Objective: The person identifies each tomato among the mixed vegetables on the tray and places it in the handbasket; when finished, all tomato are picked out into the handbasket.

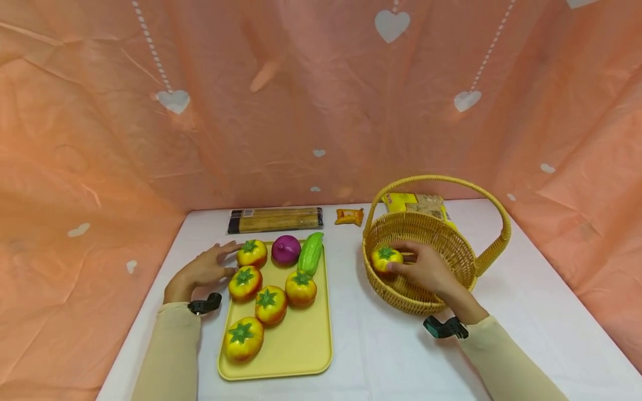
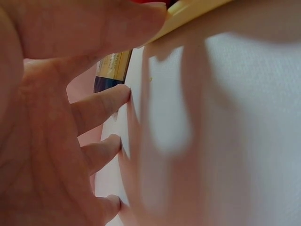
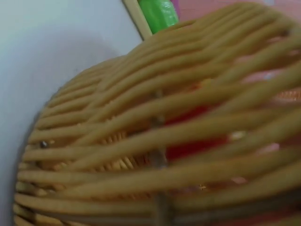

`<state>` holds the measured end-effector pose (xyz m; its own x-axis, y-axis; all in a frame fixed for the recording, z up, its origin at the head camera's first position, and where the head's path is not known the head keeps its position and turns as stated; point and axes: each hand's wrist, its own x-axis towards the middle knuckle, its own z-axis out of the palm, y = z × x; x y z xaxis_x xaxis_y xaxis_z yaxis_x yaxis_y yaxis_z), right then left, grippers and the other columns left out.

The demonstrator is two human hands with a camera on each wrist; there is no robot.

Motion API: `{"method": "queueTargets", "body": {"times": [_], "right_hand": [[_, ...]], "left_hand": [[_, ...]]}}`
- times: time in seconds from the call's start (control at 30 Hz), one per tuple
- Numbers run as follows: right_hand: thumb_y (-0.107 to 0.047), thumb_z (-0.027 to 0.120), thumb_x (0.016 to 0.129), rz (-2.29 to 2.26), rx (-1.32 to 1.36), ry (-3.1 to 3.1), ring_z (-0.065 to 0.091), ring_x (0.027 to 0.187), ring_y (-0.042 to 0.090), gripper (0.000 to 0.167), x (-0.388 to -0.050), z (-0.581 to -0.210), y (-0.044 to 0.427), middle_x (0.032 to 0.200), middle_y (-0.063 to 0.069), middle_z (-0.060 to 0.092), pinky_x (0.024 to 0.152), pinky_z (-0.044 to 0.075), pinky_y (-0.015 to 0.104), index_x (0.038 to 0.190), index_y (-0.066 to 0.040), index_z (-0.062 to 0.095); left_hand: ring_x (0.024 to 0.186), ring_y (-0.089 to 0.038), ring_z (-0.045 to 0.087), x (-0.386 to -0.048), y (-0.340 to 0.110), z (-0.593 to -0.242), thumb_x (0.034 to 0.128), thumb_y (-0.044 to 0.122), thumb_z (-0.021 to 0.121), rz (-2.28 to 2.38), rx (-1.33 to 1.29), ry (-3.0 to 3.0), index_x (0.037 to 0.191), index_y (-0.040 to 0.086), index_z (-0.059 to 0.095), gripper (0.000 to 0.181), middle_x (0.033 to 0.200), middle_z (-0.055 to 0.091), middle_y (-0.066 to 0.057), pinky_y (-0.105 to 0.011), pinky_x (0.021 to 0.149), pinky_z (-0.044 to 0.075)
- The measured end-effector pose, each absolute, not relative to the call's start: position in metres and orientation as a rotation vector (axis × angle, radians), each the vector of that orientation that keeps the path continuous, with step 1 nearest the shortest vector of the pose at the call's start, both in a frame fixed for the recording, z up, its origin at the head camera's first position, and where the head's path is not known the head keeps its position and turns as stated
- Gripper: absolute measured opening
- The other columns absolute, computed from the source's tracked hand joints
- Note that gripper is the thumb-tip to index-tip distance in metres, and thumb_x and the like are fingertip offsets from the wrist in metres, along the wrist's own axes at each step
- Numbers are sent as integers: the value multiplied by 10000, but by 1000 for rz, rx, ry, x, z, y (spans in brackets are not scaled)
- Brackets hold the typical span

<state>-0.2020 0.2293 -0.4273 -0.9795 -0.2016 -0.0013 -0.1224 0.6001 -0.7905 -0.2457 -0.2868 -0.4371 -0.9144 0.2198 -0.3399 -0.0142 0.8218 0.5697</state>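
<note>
In the head view, my right hand (image 1: 423,268) grips a yellow-red tomato-like fruit (image 1: 386,259) inside the wicker basket (image 1: 453,245). The basket's weave (image 3: 141,136) covers most of the right wrist view and hides that hand there. At the left edge of the yellow tray (image 1: 301,351) is my left hand (image 1: 208,269), its fingers spread beside two fruits (image 1: 246,283). The left wrist view has the left hand (image 2: 51,127) with fingertips on the white cloth and the thumb by the tray's rim (image 2: 188,19). Several more such fruits lie on the tray.
A purple onion-like piece (image 1: 286,250) and a green vegetable (image 1: 310,254) lie at the tray's back. Behind stand a flat packet of sticks (image 1: 276,219), a small orange packet (image 1: 349,216) and a yellow bag (image 1: 418,204). The basket's tall handle (image 1: 441,178) arches upward.
</note>
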Motion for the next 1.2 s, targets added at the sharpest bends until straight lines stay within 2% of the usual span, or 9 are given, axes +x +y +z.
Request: {"method": "queueTargets", "body": {"times": [0.1, 0.27, 0.33, 0.43, 0.53, 0.67, 0.93, 1.07, 1.2], "right_hand": [[-261, 861, 967, -1278, -305, 2749, 742, 1239, 416, 569, -202, -429, 229, 1424, 238, 701, 1010, 646, 501, 1448, -17, 680], [-275, 859, 971, -1313, -370, 2825, 670, 1356, 470, 650, -191, -421, 232, 1506, 243, 664, 1114, 573, 585, 1520, -20, 622], [-257, 851, 979, -1406, -420, 2808, 663, 1367, 471, 630, -185, -415, 232, 1505, 237, 667, 1131, 561, 564, 1523, -38, 623], [-165, 830, 990, -1625, -552, 2668, 684, 1356, 421, 572, -178, -409, 229, 1479, 206, 689, 1119, 586, 452, 1514, -44, 633], [-35, 791, 990, -1851, -731, 2416, 706, 1352, 293, 551, -173, -407, 219, 1475, 153, 703, 1111, 590, 347, 1511, 15, 616], [-2, 768, 998, -1986, -893, 2121, 689, 1377, 179, 566, -169, -411, 195, 1509, 112, 693, 1139, 571, 335, 1523, 81, 574], [-89, 815, 988, -1843, -847, 2007, 589, 1463, 425, 600, -166, -430, 138, 1587, 233, 597, 1184, 539, 414, 1538, 2, 595], [-175, 845, 979, -1717, -840, 2074, 612, 1452, 385, 635, -172, -443, 117, 1575, 194, 621, 1201, 525, 405, 1548, -36, 599], [-188, 864, 966, -1703, -789, 2106, 674, 1378, 395, 638, -178, -452, 101, 1526, 200, 658, 1129, 582, 376, 1522, -1, 614]], "left_hand": [[1658, -593, 43, -246, -287, -438, 977, 261, 730, 813, 144, 2607, 1703, 186, 414, 796, 1806, 224, -242, -864, 1241, 62], [1659, -592, 41, -245, -286, -439, 982, 259, 723, 812, 147, 2598, 1704, 189, 414, 788, 1804, 231, -244, -874, 1234, 62], [1658, -592, 38, -245, -286, -439, 984, 261, 722, 808, 153, 2599, 1703, 189, 416, 784, 1804, 232, -242, -876, 1232, 58], [1662, -585, 35, -244, -286, -438, 983, 262, 722, 807, 143, 2602, 1704, 204, 418, 785, 1807, 233, -233, -873, 1234, 54], [1663, -583, 33, -244, -287, -438, 974, 255, 726, 803, 145, 2610, 1702, 205, 420, 792, 1808, 231, -230, -873, 1233, 54], [1661, -588, 34, -245, -289, -438, 968, 250, 733, 792, 171, 2629, 1695, 181, 429, 791, 1808, 227, -232, -873, 1234, 51], [1659, -591, 42, -244, -289, -439, 964, 241, 732, 808, 169, 2622, 1699, 190, 424, 798, 1805, 235, -237, -874, 1234, 64], [1660, -587, 50, -244, -288, -439, 973, 255, 732, 801, 168, 2628, 1699, 189, 423, 792, 1805, 242, -228, -869, 1239, 64], [1658, -591, 56, -245, -288, -438, 977, 252, 732, 812, 170, 2632, 1696, 177, 429, 784, 1801, 247, -231, -867, 1241, 54]]}}
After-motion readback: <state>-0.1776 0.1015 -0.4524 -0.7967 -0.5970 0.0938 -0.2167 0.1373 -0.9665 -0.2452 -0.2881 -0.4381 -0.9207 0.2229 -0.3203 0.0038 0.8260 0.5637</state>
